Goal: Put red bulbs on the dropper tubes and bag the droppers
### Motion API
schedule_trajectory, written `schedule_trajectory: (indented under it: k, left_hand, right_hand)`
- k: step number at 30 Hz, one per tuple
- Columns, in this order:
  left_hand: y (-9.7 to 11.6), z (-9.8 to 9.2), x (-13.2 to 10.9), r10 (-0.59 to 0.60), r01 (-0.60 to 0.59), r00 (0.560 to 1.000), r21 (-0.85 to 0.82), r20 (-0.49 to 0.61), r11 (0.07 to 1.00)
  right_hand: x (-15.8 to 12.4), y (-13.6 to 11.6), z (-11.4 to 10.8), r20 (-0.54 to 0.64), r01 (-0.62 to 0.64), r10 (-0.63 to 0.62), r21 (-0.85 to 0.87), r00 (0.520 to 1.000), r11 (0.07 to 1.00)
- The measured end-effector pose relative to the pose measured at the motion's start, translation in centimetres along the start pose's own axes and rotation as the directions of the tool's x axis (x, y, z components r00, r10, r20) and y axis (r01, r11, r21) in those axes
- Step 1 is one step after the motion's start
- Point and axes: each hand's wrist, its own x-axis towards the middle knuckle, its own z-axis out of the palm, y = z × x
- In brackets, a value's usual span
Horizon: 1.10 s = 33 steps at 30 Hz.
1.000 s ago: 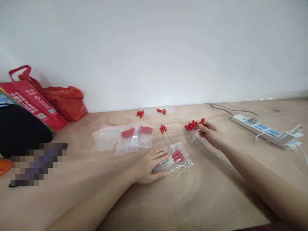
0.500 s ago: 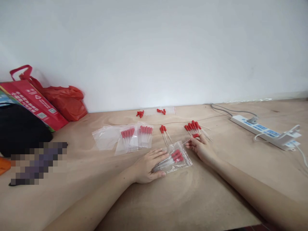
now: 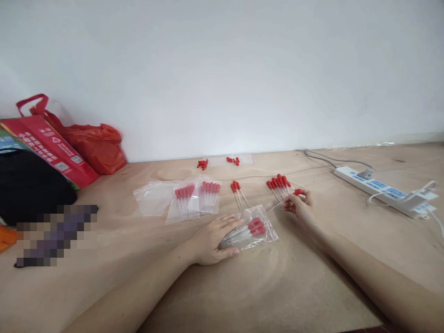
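Observation:
My left hand (image 3: 217,238) lies flat over the left end of a clear zip bag (image 3: 268,236), its fingers stretched out and thumb apart. Inside that bag are several droppers with red rubber bulbs (image 3: 256,226). Between the fingers of my right hand (image 3: 299,206) is a single dropper (image 3: 297,192), its red bulb up to the right and its thin tube slanting down left toward the bag. Just behind my right hand a row of several red-bulbed droppers (image 3: 277,181) lies on the table. Two more droppers (image 3: 236,186) lie behind the bag.
Filled bags of droppers (image 3: 184,192) and a flat clear bag (image 3: 152,199) lie to the left. Loose red bulbs (image 3: 202,164) are near the wall. A white power strip (image 3: 378,187) with cables stands right; red bags (image 3: 93,145) and a black bag (image 3: 33,185) stand left.
My right hand has moved to the right with the dropper, away from the bag's edge, and the tube shows more. My left hand has stayed on the bag.

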Motion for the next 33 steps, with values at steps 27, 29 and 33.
schedule_trajectory:
  k: [27, 29, 33]
  left_hand:
    - [0.1, 0.0, 0.1, -0.013, 0.013, 1.0, -0.005, -0.012, 1.0]
    - [0.1, 0.0, 0.1, -0.004, 0.004, 1.0, -0.01, -0.023, 1.0]
    - [0.0, 0.2, 0.1, 0.004, -0.005, 1.0, -0.01, -0.028, 1.0]
  right_hand:
    - [-3.1, -0.4, 2.0, 0.38, -0.187, 0.212, -0.102, 0.901, 0.977]
    - [-3.1, -0.6, 2.1, 0.438, -0.187, 0.244, -0.17, 0.865, 0.968]
    - [-2.8, -1.0, 2.2, 0.513, -0.183, 0.319, -0.298, 0.797, 0.937]
